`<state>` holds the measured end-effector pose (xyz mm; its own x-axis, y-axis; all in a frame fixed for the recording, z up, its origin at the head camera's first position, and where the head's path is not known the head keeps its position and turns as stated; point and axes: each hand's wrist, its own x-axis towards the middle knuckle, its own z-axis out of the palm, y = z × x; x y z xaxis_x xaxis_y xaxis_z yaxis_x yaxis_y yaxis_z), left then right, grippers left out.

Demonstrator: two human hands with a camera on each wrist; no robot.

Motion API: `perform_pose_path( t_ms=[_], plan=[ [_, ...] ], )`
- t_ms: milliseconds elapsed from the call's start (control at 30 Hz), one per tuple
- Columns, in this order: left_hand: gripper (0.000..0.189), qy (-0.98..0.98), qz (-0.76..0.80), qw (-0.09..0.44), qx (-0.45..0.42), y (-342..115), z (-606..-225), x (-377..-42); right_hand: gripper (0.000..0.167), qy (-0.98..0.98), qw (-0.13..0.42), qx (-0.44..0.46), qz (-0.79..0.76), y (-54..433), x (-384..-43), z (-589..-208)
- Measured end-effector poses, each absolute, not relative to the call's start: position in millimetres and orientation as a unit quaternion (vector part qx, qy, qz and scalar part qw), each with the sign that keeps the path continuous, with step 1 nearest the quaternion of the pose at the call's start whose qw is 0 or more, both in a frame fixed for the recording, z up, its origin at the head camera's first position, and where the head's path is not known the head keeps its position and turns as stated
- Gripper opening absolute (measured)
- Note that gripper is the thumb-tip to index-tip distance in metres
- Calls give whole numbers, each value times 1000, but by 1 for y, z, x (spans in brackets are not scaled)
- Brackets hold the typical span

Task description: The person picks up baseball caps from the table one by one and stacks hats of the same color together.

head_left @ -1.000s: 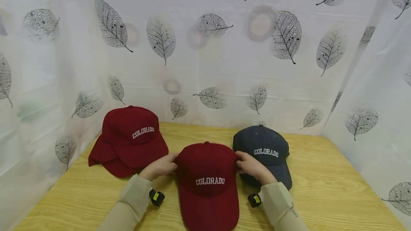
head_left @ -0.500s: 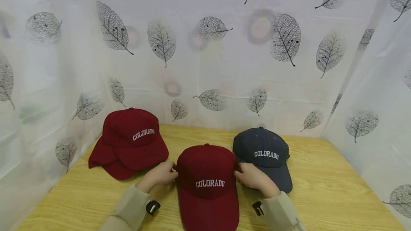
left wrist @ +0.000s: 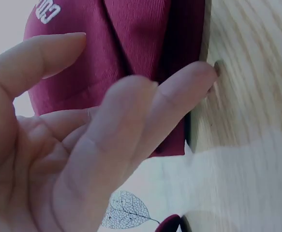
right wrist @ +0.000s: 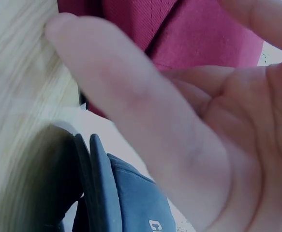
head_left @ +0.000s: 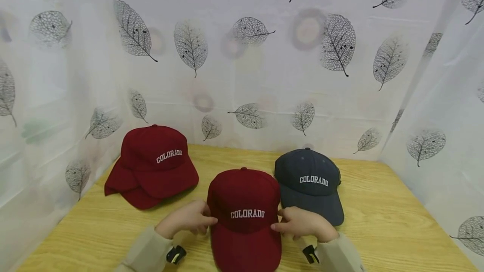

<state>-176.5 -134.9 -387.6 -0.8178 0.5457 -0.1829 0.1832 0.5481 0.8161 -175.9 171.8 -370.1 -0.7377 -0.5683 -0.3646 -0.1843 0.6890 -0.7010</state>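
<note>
A red baseball cap [head_left: 243,196] with white COLORADO lettering sits at the front middle, its brim pointing toward me. At its left side is my left hand [head_left: 187,218], thumb tip over the cap's edge. My right hand [head_left: 302,221] is at its right side in the same manner. In the left wrist view the thumb and fingers [left wrist: 114,121] are spread apart, with the cap beyond them. The right wrist view has a long extended finger [right wrist: 131,92] in front of the cap. Whether the fingertips touch the fabric cannot be told.
Two overlapping red caps [head_left: 155,163] lie at the back left of the wooden table [head_left: 385,221]. A dark blue COLORADO cap [head_left: 310,184] sits right behind my right hand. A leaf-patterned white curtain [head_left: 245,74] encloses the back and sides.
Both hands have slid toward me along the sides of the front cap, from its crown down to near the brim. The thumbs now lie over its edges. The caps have stayed in place.
</note>
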Motion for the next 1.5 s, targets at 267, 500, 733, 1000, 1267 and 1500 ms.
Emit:
perform_pose_path(
  t_ms=[267,500,733,1000,1267,1500],
  plan=[
    [18,846,456,175,216,-135,-395,-184,52,858,282,-208,-376,167,-182,-373],
    [26,838,494,161,169,-142,-397,-193,53,861,253,-235,-374,161,-189,-378],
    [48,859,473,139,136,-143,-400,-197,49,854,262,-242,-379,156,-198,-382],
    [47,868,457,129,146,-144,-401,-198,51,852,277,-230,-380,155,-200,-383],
    [48,861,460,139,164,-148,-403,-202,51,860,277,-245,-352,154,-199,-381],
    [47,858,466,145,159,-150,-405,-203,51,863,268,-262,-337,155,-200,-382]
  ],
)
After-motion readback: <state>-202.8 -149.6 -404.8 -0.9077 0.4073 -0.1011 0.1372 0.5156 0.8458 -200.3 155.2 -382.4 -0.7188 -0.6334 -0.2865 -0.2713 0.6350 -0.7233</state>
